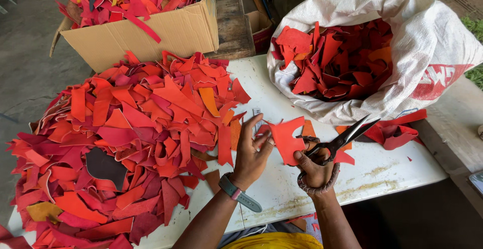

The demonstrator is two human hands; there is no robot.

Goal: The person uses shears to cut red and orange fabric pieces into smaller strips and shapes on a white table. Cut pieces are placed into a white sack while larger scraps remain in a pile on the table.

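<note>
Left hand [251, 151] pinches the red irregular leather scrap [285, 139] taut btwn both hands; right hand [314, 168] grips black-handled steel scissors [338, 141], blades apart, beside scrap's edge, above the white surface [282, 188].

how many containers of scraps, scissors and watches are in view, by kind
cardboard box: 1
white sack: 1
scissors: 1, in the right hand
wristwatch: 1, on the left hand
total: 4
</note>
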